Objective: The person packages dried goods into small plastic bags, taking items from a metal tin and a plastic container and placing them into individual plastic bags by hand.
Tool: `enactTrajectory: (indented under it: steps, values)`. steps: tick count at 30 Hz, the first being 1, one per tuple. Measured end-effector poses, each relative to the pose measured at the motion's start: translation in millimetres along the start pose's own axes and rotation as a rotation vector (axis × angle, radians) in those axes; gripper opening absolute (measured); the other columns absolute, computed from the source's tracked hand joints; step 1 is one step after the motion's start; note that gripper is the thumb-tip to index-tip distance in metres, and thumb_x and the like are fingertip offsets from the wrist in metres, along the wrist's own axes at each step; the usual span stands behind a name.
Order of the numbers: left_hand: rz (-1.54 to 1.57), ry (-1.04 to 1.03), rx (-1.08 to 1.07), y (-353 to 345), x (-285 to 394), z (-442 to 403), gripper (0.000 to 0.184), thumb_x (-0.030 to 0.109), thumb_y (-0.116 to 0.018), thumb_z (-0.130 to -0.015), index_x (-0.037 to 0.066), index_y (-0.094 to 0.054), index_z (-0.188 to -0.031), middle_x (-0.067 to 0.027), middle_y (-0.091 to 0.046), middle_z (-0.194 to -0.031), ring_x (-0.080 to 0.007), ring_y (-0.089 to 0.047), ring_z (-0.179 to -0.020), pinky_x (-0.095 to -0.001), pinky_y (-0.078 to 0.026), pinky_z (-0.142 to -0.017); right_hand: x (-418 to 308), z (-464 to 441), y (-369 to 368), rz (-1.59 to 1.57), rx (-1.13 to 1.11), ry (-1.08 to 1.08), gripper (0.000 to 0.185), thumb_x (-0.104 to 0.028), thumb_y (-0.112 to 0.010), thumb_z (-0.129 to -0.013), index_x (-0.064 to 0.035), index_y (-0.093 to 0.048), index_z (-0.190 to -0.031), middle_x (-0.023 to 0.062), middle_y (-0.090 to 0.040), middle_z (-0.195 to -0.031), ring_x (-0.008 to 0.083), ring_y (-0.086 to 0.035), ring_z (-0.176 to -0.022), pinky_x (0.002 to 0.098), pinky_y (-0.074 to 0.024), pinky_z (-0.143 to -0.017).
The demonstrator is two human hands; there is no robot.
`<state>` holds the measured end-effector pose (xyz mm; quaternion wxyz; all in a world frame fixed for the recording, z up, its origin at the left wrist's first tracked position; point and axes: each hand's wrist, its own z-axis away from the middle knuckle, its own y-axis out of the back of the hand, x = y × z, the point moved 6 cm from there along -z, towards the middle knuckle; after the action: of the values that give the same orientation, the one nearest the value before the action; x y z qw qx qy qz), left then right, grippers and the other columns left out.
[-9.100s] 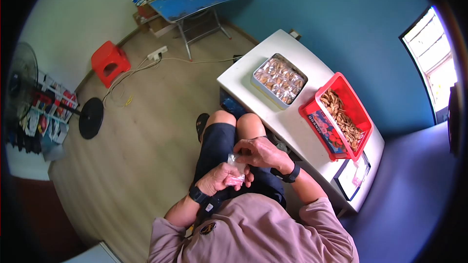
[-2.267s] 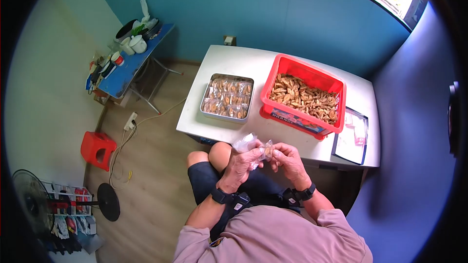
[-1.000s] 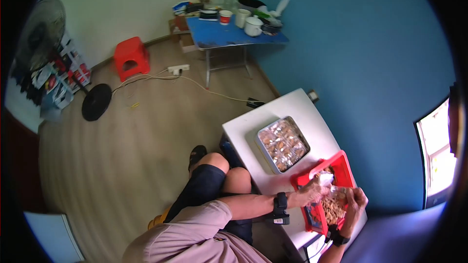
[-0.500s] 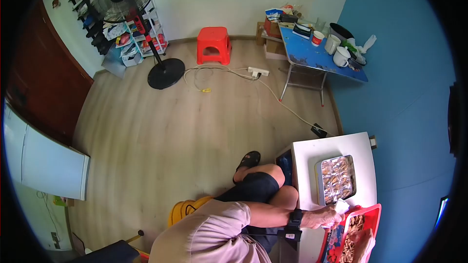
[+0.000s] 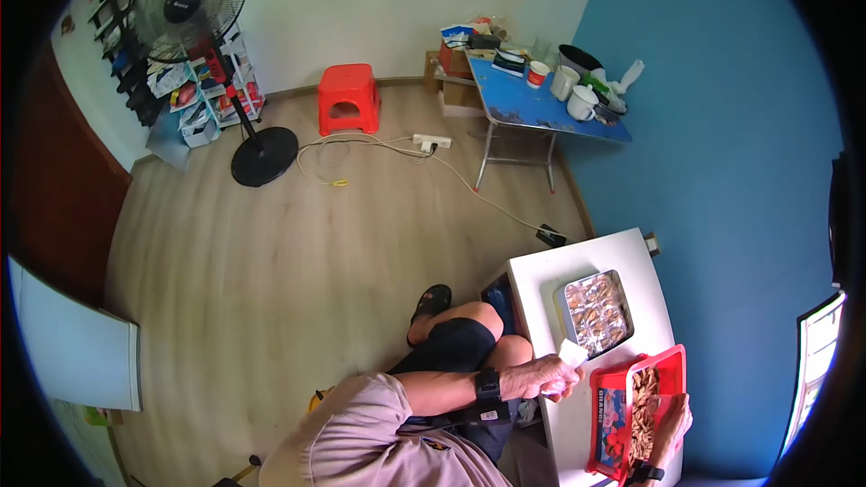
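Note:
My left hand [image 5: 548, 377], with a black watch on its wrist, is closed around a small white packet [image 5: 572, 353] that looks like thin plastic or paper. It is over the white tabletop, between the tin and the basket. A rectangular metal tin [image 5: 561, 307] holds several shiny, clear-wrapped brown pieces [image 5: 599, 311]. Nearer me, a red plastic basket [image 5: 666, 362] contains many loose brown strips [image 5: 642, 415] and a printed dark-blue and red panel [image 5: 612, 419]. My right hand [image 5: 672, 422] reaches in at the basket's right side, beside the strips; its fingers are too unclear to judge.
The white cabinet [image 5: 534, 281] stands by the blue wall [image 5: 722, 171]. Farther off are a blue folding table [image 5: 510, 106] with cups, a red stool [image 5: 348, 95], a standing fan [image 5: 263, 155] and a power strip [image 5: 431, 142] with cables across the floor.
My view has shifted, so the room's far items sit further left. My left hand with the white packet has moved back from the basket's edge; my right hand stays at the basket.

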<state>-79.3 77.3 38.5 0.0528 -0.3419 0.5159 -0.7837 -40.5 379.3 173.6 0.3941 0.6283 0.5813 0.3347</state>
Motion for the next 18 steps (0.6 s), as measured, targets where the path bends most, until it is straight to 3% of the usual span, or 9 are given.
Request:
enactTrajectory:
  steps: [2,7,8,10,12,14,15,16,18]
  values:
    - [0.017,0.005,0.026,2,-6,10,0.018,0.016,-0.064,-0.083,0.005,-0.057,-0.097,-0.0039,-0.058,-0.068,-0.0140,-0.059,-0.056,-0.0271,-0.048,-0.045,5,7,-28,0.193,-0.410,-0.032,0.011,-0.011,-0.052,-0.091,-0.0050,-0.054,-0.082,0.0199,-0.060,-0.067,0.0404,-0.061,-0.066,0.0483,-0.0437,-0.059]
    - [0.021,0.024,0.040,22,-9,18,0.015,0.013,-0.062,-0.082,0.006,-0.058,-0.096,-0.0052,-0.057,-0.069,-0.0156,-0.057,-0.056,-0.0310,-0.047,-0.049,-11,3,2,-0.065,0.069,0.015,0.014,-0.008,-0.054,-0.087,-0.0038,-0.050,-0.075,0.0187,-0.057,-0.064,0.0408,-0.058,-0.063,0.0490,-0.0415,-0.058]
    - [0.063,0.023,0.031,21,-8,21,0.015,0.013,-0.062,-0.082,0.007,-0.058,-0.095,-0.0059,-0.057,-0.068,-0.0153,-0.056,-0.054,-0.0309,-0.047,-0.049,-2,3,-3,-0.066,0.071,0.016,0.014,-0.008,-0.054,-0.087,-0.0038,-0.050,-0.075,0.0187,-0.057,-0.064,0.0408,-0.058,-0.063,0.0490,-0.0415,-0.058]
    - [0.040,0.043,0.066,29,-12,21,0.018,0.013,-0.063,-0.081,0.006,-0.058,-0.097,-0.0080,-0.058,-0.069,-0.0150,-0.054,-0.050,-0.0305,-0.047,-0.048,13,4,-30,0.113,-0.280,0.097,0.013,-0.008,-0.052,-0.089,-0.0032,-0.049,-0.077,0.0207,-0.057,-0.065,0.0416,-0.057,-0.063,0.0494,-0.0408,-0.057]
    - [0.127,0.009,-0.075,52,-25,5,0.021,0.014,-0.062,-0.082,0.005,-0.057,-0.101,-0.0095,-0.059,-0.070,-0.0152,-0.053,-0.048,-0.0297,-0.047,-0.049,-14,-1,-1,-0.023,0.015,0.033,0.016,-0.009,-0.053,-0.089,-0.0009,-0.050,-0.075,0.0232,-0.055,-0.062,0.0418,-0.057,-0.062,0.0501,-0.0400,-0.056]
    - [0.037,0.066,0.004,64,-32,3,0.024,0.018,-0.061,-0.085,0.004,-0.057,-0.104,-0.0094,-0.059,-0.071,-0.0157,-0.054,-0.048,-0.0305,-0.048,-0.051,10,2,-33,0.083,-0.298,-0.056,0.012,-0.009,-0.053,-0.089,-0.0020,-0.051,-0.079,0.0217,-0.057,-0.067,0.0410,-0.059,-0.066,0.0505,-0.0404,-0.058]
    - [0.100,0.044,-0.019,66,-29,10,0.023,0.019,-0.061,-0.085,0.005,-0.057,-0.104,-0.0085,-0.060,-0.070,-0.0155,-0.055,-0.049,-0.0303,-0.049,-0.052,-4,8,-35,0.177,-0.297,0.180,0.008,-0.007,-0.053,-0.087,-0.0026,-0.051,-0.081,0.0203,-0.058,-0.070,0.0398,-0.059,-0.068,0.0502,-0.0406,-0.060]
    - [0.161,0.019,-0.044,68,-24,16,0.023,0.020,-0.061,-0.086,0.006,-0.057,-0.103,-0.0077,-0.060,-0.070,-0.0153,-0.057,-0.050,-0.0300,-0.049,-0.052,-6,7,-35,0.176,-0.293,0.182,0.008,-0.007,-0.053,-0.087,-0.0026,-0.051,-0.081,0.0203,-0.058,-0.070,0.0398,-0.059,-0.068,0.0502,-0.0406,-0.060]
    - [0.122,-0.018,-0.018,64,-6,33,0.021,0.020,-0.062,-0.086,0.008,-0.058,-0.103,-0.0059,-0.060,-0.071,-0.0156,-0.059,-0.053,-0.0301,-0.050,-0.053,-18,-3,-8,-0.053,0.040,0.076,0.012,-0.007,-0.053,-0.089,-0.0015,-0.052,-0.079,0.0221,-0.057,-0.065,0.0419,-0.058,-0.062,0.0490,-0.0421,-0.056]
